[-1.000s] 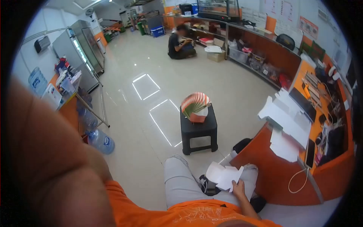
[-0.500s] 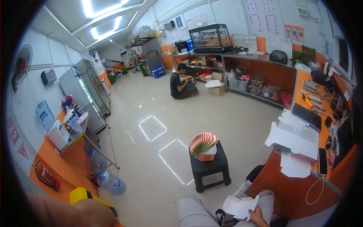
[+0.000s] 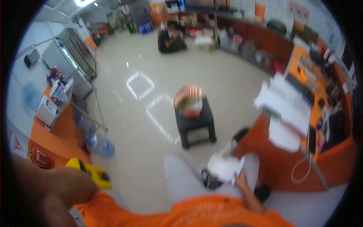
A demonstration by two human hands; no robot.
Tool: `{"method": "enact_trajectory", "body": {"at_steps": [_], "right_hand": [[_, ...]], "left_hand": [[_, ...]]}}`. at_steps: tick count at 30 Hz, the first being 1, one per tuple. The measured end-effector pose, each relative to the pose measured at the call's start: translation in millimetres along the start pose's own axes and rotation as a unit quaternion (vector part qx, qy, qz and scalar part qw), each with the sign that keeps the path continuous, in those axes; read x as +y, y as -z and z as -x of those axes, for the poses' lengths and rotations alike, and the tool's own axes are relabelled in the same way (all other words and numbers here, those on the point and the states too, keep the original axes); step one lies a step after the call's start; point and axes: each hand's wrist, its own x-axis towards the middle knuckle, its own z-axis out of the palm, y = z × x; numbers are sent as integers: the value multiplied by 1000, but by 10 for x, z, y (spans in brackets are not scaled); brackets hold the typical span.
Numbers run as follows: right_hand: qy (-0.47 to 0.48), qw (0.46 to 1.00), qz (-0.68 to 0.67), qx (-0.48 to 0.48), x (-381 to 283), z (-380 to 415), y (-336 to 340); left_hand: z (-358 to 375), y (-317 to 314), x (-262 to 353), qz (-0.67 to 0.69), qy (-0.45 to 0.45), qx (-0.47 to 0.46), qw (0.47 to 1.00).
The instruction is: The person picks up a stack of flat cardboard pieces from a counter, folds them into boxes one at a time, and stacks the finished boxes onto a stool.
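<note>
One stool (image 3: 196, 123), one fanned stack (image 3: 188, 99), one white card (image 3: 222, 166), one fire extinguisher (image 3: 41, 159) and one seated person (image 3: 170, 39) are seen.

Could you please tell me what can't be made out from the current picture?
All in the head view:
- Left hand: out of view; only the raised left arm shows, cut off by the left edge.
- Right hand: blur hides which fingers grip the white card.
- Striped cards: too blurred to count.
- Seated person: anything held is too small and blurred.
- Shirt print: blurred.
</note>
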Motion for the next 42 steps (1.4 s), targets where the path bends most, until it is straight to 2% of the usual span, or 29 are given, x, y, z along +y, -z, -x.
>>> {"method": "enact_trajectory", "body": {"at_steps": [1,3,7,9,11,13,15,17,22,25,33,35,38,42], "right_hand": [[40,994,-97,-34,106,-52,-9],[117,987,-98,43,178,-153,-123],[59,997,-33,24,203,-126,-53],[92,994,-67,7,246,-211,-177],[71,996,-61,3,377,-122,-214],[104,994,-29,23,174,-146,-129],[80,997,-14,9,104,-67,-73],[97,993,-60,38,160,-107,-141],[75,996,-51,6,171,-42,-141],[98,992,-73,13,123,-97,-121],[116,993,4,33,348,-223,-256],[88,996,-16,30,176,-133,-150],[122,991,-33,33,163,-108,-132],[102,993,-46,21,151,-13,-138]], "left_hand": [[-4,-7,7,2,2,-2,1000],[25,-14,34,4,2,3,1000],[85,-17,-31,17,1,18,1000],[92,-6,-29,16,-5,14,1000],[115,-21,-29,24,-8,16,1000],[150,2,-21,24,-11,21,999],[150,11,-58,30,-9,15,999],[155,33,-38,29,-12,9,999],[129,88,-44,28,-17,-5,999],[121,118,-11,27,-23,-11,999],[67,203,190,15,-21,-29,999],[50,250,218,12,-20,-27,999],[-8,288,260,2,-27,-25,999],[-49,298,284,2,-33,-22,999]]}}
